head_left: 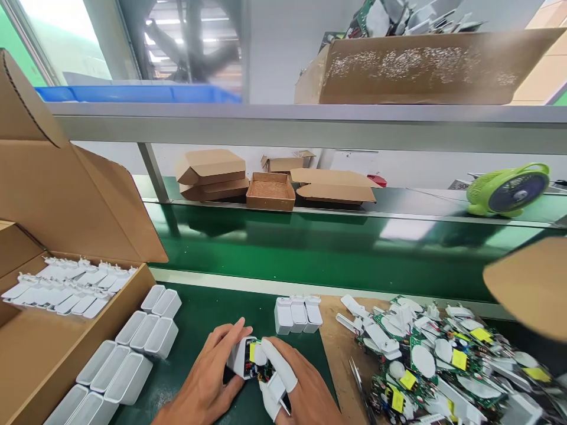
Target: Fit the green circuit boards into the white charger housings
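Low in the middle of the view, my left hand [208, 378] is closed on a white plastic housing [238, 357]. Its open side faces right. A small circuit board [253, 363] with a yellow-wrapped component sits at the housing's mouth, partly inside. My right hand [305, 383], with white coverings on its index finger and thumb, grips the board's right end and a small white piece [277, 386] there. The fingers hide part of the board. Just beyond my hands stand several white housings [297, 316] in a row.
To the left, white open housings [128, 372] stand in rows beside a cardboard box [128, 295] holding white parts. On the right, circuit boards [425, 360] lie heaped on cardboard, with tweezers [361, 383] beside them. Behind are a green conveyor belt [287, 248], cartons [212, 174] and a green fan [509, 190].
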### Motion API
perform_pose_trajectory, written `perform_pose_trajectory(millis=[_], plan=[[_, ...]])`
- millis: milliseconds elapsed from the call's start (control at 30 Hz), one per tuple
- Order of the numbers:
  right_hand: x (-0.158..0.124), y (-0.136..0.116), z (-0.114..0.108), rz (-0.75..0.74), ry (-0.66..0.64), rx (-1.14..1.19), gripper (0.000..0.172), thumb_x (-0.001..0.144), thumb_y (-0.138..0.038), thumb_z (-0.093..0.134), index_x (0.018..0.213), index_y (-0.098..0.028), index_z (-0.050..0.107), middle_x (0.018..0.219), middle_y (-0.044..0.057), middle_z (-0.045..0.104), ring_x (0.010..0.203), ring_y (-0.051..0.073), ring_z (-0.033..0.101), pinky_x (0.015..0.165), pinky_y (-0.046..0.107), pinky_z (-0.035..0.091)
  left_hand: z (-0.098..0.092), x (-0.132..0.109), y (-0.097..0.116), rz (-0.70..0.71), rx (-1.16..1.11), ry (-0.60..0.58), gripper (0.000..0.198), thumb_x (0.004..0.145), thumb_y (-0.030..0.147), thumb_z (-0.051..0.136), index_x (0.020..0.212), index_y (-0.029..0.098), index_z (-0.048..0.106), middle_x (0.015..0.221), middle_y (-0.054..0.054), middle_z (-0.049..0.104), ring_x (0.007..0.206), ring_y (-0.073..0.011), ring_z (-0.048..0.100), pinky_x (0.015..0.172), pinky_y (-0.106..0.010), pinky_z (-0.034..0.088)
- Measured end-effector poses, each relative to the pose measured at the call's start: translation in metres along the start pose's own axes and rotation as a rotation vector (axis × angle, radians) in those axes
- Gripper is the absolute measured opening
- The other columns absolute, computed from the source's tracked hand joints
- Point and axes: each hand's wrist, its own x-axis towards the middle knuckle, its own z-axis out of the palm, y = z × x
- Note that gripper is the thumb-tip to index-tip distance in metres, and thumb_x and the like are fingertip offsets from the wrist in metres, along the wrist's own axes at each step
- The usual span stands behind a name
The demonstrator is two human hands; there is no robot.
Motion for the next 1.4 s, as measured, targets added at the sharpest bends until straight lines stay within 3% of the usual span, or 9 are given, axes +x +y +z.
perform_pose_trajectory(millis=[300, 567, 733, 933, 1133, 1400], plan=[[0.003, -0.005, -0.007, 0.004, -0.039, -0.018, 0.079, 0.073, -0.007, 0.051, 0.151, -0.008, 0.04, 0.139, 0.023, 0.066, 0.121, 0.034, 0.069, 0.103, 0.041, 0.06, -0.001, 0.0, 0.0, 0.002, 0.0, 0.006, 0.09, 0.094, 0.005, 0.055, 0.168, 0.035, 0.014, 0.155, -0.01, 0.059, 0.14, -0.0313, 0.051, 0.115, -0.056, 0.052], [-0.005, -0.001, 0.0, 0.061, -0.074, 0.056, 0.084, 0.077, -0.005, 0.05, 0.159, -0.012, 0.032, 0.148, 0.02, 0.062, 0.131, 0.032, 0.066, 0.11, 0.044, 0.057, -0.001, 0.001, 0.003, -0.013, -0.048, 0.032, 0.086, 0.098, 0.009, 0.057, 0.168, 0.035, 0.016, 0.152, -0.011, 0.06, 0.139, -0.0297, 0.052, 0.115, -0.053, 0.052], [-0.006, -0.005, -0.007, 0.055, -0.111, 0.036, 0.087, 0.078, -0.004, 0.05, 0.162, -0.013, 0.029, 0.151, 0.019, 0.06, 0.136, 0.032, 0.063, 0.114, 0.045, 0.055, -0.003, 0.002, 0.006, -0.016, -0.046, 0.038, 0.081, 0.1, 0.014, 0.057, 0.168, 0.036, 0.017, 0.15, -0.009, 0.062, 0.139, -0.0289, 0.052, 0.114, -0.052, 0.053], [0.0, -0.01, -0.017, 0.048, -0.114, 0.044, 0.084, 0.079, -0.003, 0.052, 0.16, -0.012, 0.032, 0.151, 0.019, 0.06, 0.137, 0.03, 0.061, 0.118, 0.041, 0.051, -0.001, 0.0, 0.003, -0.033, -0.058, 0.022, 0.083, 0.099, 0.01, 0.057, 0.167, 0.035, 0.017, 0.152, -0.009, 0.06, 0.141, -0.0296, 0.05, 0.115, -0.053, 0.051], [-0.004, -0.006, -0.005, 0.056, -0.093, 0.088, 0.084, 0.078, -0.005, 0.052, 0.16, -0.012, 0.034, 0.152, 0.02, 0.059, 0.137, 0.031, 0.061, 0.114, 0.043, 0.054, 0.001, -0.001, 0.001, -0.026, -0.058, 0.018, 0.084, 0.098, 0.011, 0.059, 0.168, 0.035, 0.017, 0.151, -0.01, 0.061, 0.141, -0.0305, 0.05, 0.117, -0.055, 0.05], [0.001, -0.005, -0.01, 0.065, -0.054, 0.119, 0.074, 0.084, -0.01, 0.06, 0.155, -0.013, 0.041, 0.143, 0.018, 0.066, 0.126, 0.029, 0.068, 0.108, 0.039, 0.058, 0.005, 0.001, 0.0, -0.017, -0.185, -0.019, 0.087, 0.097, 0.017, 0.065, 0.167, 0.037, 0.019, 0.154, -0.012, 0.059, 0.138, -0.0295, 0.06, 0.117, -0.053, 0.052]])
